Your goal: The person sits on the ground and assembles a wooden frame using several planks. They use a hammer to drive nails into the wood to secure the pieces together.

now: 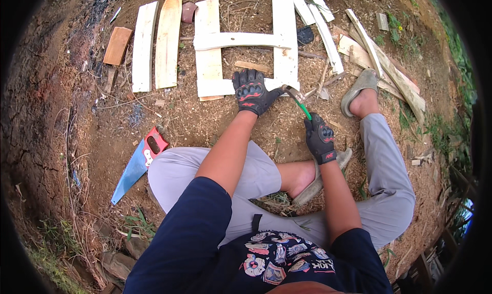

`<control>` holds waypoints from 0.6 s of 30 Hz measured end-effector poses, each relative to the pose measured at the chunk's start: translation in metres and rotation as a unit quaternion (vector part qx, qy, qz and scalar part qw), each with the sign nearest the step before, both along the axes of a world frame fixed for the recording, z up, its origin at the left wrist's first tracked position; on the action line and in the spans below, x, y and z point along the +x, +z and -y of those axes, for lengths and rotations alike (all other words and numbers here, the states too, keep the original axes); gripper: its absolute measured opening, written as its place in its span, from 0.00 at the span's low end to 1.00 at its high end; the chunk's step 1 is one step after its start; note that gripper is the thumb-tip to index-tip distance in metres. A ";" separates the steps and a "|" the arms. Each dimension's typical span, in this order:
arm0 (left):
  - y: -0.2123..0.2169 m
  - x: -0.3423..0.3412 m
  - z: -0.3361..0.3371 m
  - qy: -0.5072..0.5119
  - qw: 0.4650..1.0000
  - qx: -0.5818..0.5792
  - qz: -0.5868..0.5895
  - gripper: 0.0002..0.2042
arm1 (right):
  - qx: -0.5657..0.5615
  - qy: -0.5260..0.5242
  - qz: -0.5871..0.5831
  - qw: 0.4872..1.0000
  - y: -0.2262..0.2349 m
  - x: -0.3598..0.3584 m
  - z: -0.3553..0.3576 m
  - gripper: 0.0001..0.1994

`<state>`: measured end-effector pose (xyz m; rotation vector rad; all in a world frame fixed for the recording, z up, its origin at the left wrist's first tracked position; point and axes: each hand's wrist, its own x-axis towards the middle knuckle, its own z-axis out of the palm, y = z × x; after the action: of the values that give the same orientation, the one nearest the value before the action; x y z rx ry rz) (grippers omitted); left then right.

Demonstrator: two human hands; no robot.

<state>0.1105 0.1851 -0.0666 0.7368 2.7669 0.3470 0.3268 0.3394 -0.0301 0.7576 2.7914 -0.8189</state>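
The largest thing on the ground is the pale wooden frame [241, 40]: two upright boards joined by two cross slats, one across the upper part and one along the near end. Left of it lie two loose planks [156, 43] side by side, with a shorter brown board [117, 45] beyond them at the far left. To the right a heap of offcut strips [369, 48] spreads out, at least six, too overlapped to count exactly. One handsaw [136, 166] with a blue blade and red handle rests on the dirt by the person's left knee, well apart from both hands.

The step in hand looks like working a nail at the near right corner of the frame. The left hand [251, 91], in a black and red glove, presses flat on the near cross slat with fingers spread, steadying it and holding nothing. The right hand [320, 136], gloved the same, has its fingers wrapped round the green handle of one claw hammer [297, 99], whose metal head sits at the frame's corner just beside the left thumb. Whether the claw grips a nail, or the face is set to strike, is too small to tell.

By my judgement the next move calls for a firm brace from the left hand and a controlled action at the corner, with the thumb kept out of the hammer's path. Two sandalled feet [361, 91] are in view.
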 end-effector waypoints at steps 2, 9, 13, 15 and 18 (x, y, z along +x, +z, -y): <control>0.002 0.001 0.000 -0.009 1.000 -0.004 0.014 0.50 | -0.003 0.007 0.021 1.000 0.000 0.002 -0.002 0.14; -0.002 -0.001 0.002 -0.019 1.000 -0.007 0.007 0.50 | -0.002 -0.004 0.043 0.999 -0.008 -0.001 0.003 0.16; 0.000 0.002 0.000 -0.007 1.000 0.001 -0.011 0.49 | -0.001 -0.002 0.000 1.000 0.000 0.000 0.003 0.16; 0.006 -0.001 -0.001 -0.013 0.999 -0.023 0.037 0.52 | -0.007 -0.021 -0.057 0.998 0.002 0.002 0.005 0.15; 0.000 -0.001 0.001 -0.019 1.000 -0.004 0.008 0.48 | -0.001 -0.002 0.044 0.999 -0.013 0.000 0.003 0.14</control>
<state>0.1093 0.1839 -0.0665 0.7808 2.7336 0.3333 0.3269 0.3360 -0.0432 0.7800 2.7112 -0.7701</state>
